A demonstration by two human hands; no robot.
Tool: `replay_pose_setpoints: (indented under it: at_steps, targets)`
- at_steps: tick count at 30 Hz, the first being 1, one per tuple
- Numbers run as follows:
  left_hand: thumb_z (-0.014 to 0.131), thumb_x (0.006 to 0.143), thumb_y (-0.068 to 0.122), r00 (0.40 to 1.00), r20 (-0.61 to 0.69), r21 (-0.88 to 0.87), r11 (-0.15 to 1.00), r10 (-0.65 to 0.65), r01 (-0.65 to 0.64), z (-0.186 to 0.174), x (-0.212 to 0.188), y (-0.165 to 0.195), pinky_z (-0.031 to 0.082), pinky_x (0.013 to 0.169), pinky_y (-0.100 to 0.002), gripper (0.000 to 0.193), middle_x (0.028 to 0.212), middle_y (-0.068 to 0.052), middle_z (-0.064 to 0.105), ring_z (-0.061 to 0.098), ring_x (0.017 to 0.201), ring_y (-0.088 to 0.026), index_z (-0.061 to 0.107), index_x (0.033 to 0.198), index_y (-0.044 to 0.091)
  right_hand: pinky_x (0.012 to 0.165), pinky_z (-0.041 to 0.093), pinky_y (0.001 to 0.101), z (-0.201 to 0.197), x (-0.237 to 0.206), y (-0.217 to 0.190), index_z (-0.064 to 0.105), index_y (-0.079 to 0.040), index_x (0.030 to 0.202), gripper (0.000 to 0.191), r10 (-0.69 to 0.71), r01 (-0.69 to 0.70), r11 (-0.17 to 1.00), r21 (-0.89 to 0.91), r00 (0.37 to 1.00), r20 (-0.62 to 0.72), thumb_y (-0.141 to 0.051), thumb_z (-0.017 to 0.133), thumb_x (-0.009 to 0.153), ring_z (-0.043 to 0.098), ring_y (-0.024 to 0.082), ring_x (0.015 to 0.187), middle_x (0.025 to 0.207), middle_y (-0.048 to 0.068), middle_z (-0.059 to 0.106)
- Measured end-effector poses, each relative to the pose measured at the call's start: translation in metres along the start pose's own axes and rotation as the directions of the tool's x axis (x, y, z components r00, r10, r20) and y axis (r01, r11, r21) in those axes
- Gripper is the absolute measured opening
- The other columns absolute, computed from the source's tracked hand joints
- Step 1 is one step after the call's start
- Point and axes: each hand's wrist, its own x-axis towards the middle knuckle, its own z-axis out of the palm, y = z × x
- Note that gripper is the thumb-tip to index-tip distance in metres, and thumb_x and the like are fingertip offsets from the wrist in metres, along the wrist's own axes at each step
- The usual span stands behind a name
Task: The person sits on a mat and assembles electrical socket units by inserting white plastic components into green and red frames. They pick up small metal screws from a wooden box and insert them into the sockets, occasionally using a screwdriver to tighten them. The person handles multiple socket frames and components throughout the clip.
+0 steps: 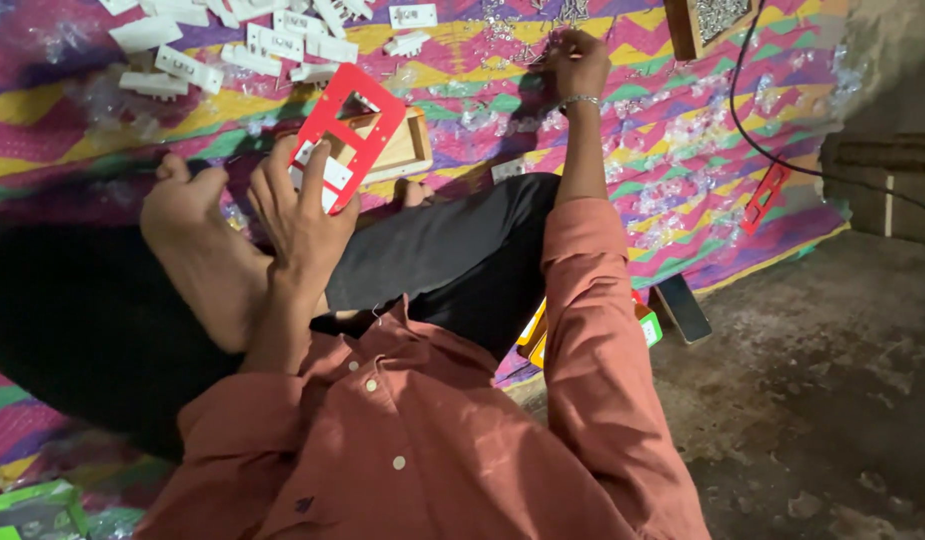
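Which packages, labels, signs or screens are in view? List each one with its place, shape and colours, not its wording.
Green box: bottom left corner on the patterned mat, rectangular, bright green edges, dark panel.
Yellow and green boxes: tucked behind the right sleeve at the mat's edge, small, mostly hidden.
White labelled strips: scattered top left on the mat, small rectangles with dark print.
No signs or screens show.

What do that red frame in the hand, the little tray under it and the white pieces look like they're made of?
Red frame: probably rigid plastic, thin and flat with clean cut-outs and uniform colour. Small tray: looks like bare wood, pale tan with thick walls. White pieces: likely moulded plastic, matte and identically shaped. The left hand holds the frame.
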Motion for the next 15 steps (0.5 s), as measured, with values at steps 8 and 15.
replay_pose_setpoints:
  at_steps: [8, 15]
  targets:
    - [0.086, 0.086, 0.018, 1.000, -0.005, 0.008, 1.000, 0.003, -0.003, 0.000, 0.001, 0.002, 0.043, 0.101, -0.051, 0.055, 0.142, -0.016, 0.053, 0.053, 0.120, -0.038, 0.065, 0.136, 0.010, 0.073, 0.061, 0.0344, 0.009, 0.001, -0.016, 0.082, -0.008, 0.091, 0.017, 0.004, -0.003, 1.000, -0.020, 0.998, 0.064, -0.008, 0.077, 0.075, 0.078, 0.023, 0.078, 0.086, 0.012, 0.080]
    - [0.085, 0.083, 0.021, 0.996, -0.086, 0.056, 0.998, 0.019, -0.014, 0.000, 0.016, 0.010, 0.045, 0.093, -0.050, 0.048, 0.134, -0.013, 0.058, 0.056, 0.115, -0.037, 0.068, 0.128, 0.015, 0.072, 0.055, 0.0499, 0.006, 0.007, -0.038, 0.076, -0.003, 0.079, 0.029, -0.016, 0.021, 0.962, -0.273, 1.000, 0.023, -0.030, 0.073, 0.088, 0.069, 0.042, 0.076, 0.079, 0.023, 0.071]
